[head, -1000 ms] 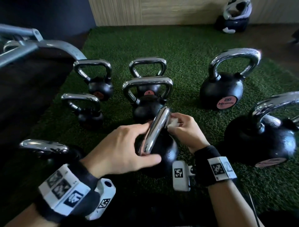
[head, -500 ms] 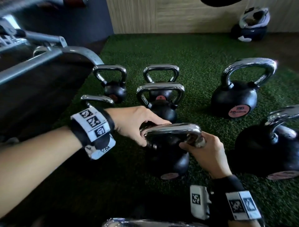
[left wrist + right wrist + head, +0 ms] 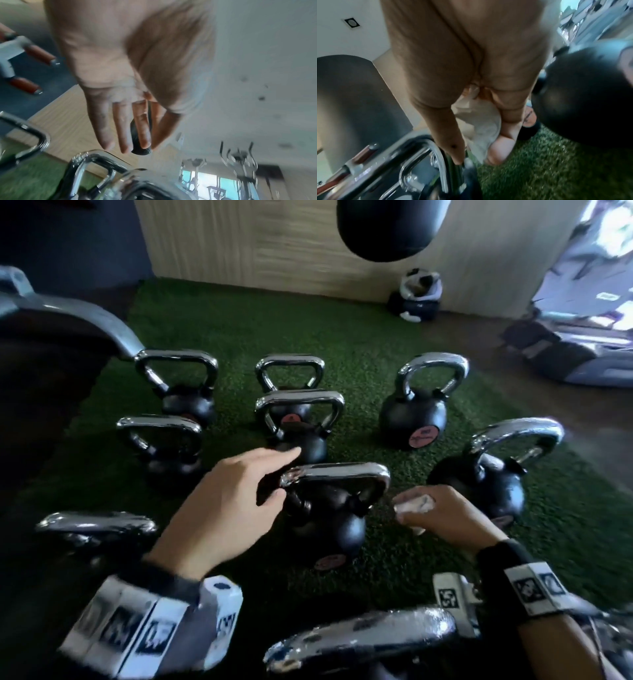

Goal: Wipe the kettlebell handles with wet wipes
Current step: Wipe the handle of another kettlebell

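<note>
A black kettlebell (image 3: 325,529) with a chrome handle (image 3: 335,474) stands on the green turf in front of me. In the head view my left hand (image 3: 246,481) is spread open at the handle's left end and holds nothing; whether the thumb touches the chrome I cannot tell. The left wrist view shows the left hand (image 3: 130,135) with straight fingers above a chrome handle (image 3: 96,158). My right hand (image 3: 442,515) grips a crumpled white wipe (image 3: 414,505) just right of the handle, apart from it. In the right wrist view the wipe (image 3: 479,121) is bunched in my right hand's fingers (image 3: 498,150).
Several other kettlebells ring the middle one: a large kettlebell (image 3: 486,484) close to my right hand, one (image 3: 301,440) right behind, one (image 3: 161,453) at the left, and a chrome handle (image 3: 359,642) in the foreground. A metal rack (image 3: 68,316) borders the left. A punching bag (image 3: 387,227) hangs above.
Both hands gripped the handle half a second ago. Now my left hand has let go and opened, and my right hand has come off the handle's right end with the wipe.
</note>
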